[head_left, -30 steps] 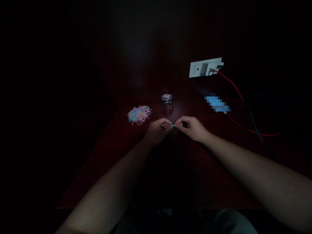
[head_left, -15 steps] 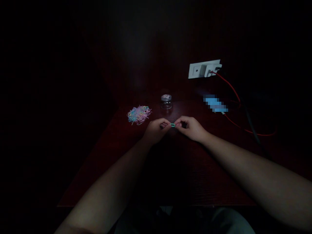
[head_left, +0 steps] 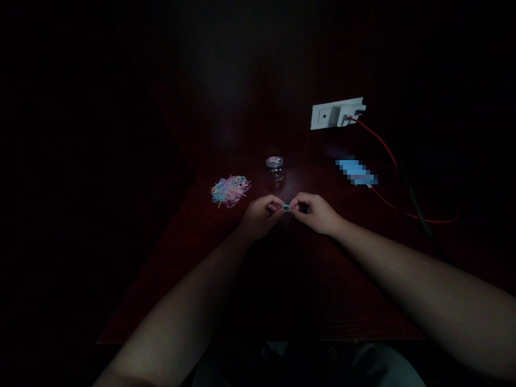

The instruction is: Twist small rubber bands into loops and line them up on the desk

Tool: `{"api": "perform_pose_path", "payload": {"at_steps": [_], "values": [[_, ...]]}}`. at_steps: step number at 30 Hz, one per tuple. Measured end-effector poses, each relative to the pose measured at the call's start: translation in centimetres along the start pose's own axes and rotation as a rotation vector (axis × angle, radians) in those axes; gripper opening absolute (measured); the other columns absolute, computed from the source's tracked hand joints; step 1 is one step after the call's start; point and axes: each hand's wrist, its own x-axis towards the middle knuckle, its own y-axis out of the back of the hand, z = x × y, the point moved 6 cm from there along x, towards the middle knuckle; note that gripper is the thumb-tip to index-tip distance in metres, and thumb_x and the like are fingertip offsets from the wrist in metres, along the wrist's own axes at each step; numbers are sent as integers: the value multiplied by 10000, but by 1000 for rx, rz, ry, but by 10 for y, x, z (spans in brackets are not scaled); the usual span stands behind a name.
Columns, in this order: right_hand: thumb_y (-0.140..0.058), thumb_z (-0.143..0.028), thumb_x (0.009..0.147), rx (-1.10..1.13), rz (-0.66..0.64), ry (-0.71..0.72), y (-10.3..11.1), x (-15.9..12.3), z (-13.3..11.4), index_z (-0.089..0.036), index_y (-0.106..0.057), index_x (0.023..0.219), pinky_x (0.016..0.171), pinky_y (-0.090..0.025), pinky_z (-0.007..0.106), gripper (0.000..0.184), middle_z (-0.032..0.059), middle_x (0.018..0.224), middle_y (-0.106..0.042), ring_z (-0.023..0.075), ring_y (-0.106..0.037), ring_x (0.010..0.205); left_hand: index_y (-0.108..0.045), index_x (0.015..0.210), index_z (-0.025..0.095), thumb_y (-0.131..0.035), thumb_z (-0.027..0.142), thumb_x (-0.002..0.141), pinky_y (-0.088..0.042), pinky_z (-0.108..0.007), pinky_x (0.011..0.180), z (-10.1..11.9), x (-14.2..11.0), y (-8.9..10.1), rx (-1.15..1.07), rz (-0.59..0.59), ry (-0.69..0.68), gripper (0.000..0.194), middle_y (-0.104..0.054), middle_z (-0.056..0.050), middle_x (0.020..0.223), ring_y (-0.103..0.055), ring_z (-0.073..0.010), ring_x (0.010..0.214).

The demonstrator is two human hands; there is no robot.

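Note:
In a very dark room, my left hand (head_left: 260, 214) and my right hand (head_left: 312, 211) meet over a dark red wooden table (head_left: 201, 252). Both pinch a tiny green rubber band (head_left: 286, 207) between their fingertips, one from each side. A heap of small pastel rubber bands (head_left: 230, 189) lies to the left of my left hand. Just behind the hands stands a small clear jar (head_left: 276, 167) with a pale lid.
A white wall socket (head_left: 336, 113) with a plug sits at the back right, and a red cable (head_left: 387, 156) runs from it across the table. A blurred blue object (head_left: 356, 171) lies beside the cable. The table's front edge is near my lap.
The green band was stretched flat between my fingers a second ago; now it is rounder, and my fingertips are closer together.

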Motion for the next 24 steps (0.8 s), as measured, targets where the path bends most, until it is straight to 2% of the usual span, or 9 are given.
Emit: {"api": "perform_pose_path", "payload": {"at_steps": [11,18,24], "values": [[-601,-252,776,73,-29,-43,-4,-1,3,-164,-607,744,599,-411,261,94,2,673,-570,125,-516,629,-598,829,180,-617,297,808,-446,-222,577,-4,0,-1,-77,-9,41,121,-634,-5,728,-569,-102,633],[-648,-365,768,253,-29,-105,-8,-2,7,-172,-589,760,572,-395,263,202,-3,664,-558,119,-489,607,-575,840,171,-626,288,798,-397,-198,540,-7,0,-5,-145,-40,39,134,-581,16,689,-520,-83,600],[-659,-320,756,228,8,-134,-6,-2,11,-178,-557,740,540,-365,253,175,-20,628,-527,104,-445,566,-557,829,176,-638,289,786,-377,-198,523,-6,-1,-7,-152,-64,35,145,-557,27,658,-488,-74,567]]}}
